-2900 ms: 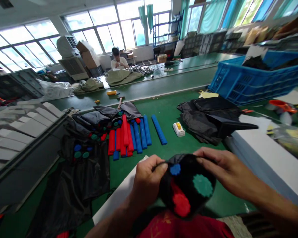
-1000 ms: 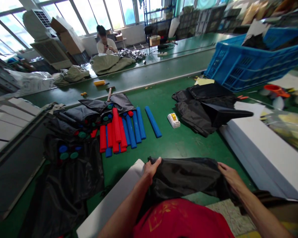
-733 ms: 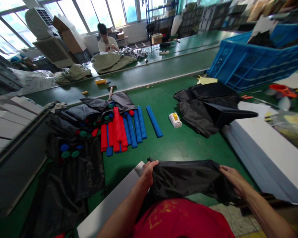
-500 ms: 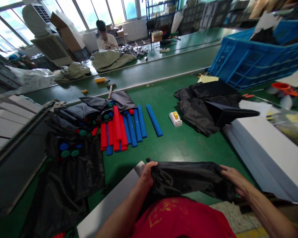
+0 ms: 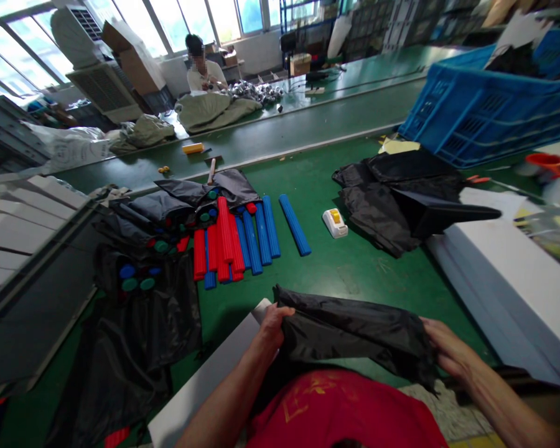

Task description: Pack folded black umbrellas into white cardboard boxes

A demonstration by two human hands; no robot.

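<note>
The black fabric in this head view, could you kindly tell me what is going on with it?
A person holds the black fabric between their left hand and right hand, over a green worktable. Beyond lie red bars, blue bars and more black fabric. Another person sits farther off.

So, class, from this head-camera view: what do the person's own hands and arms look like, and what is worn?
The left hand and right hand are bare and ungloved, with uncovered forearms. The person wears a red T-shirt with a yellow print.
</note>
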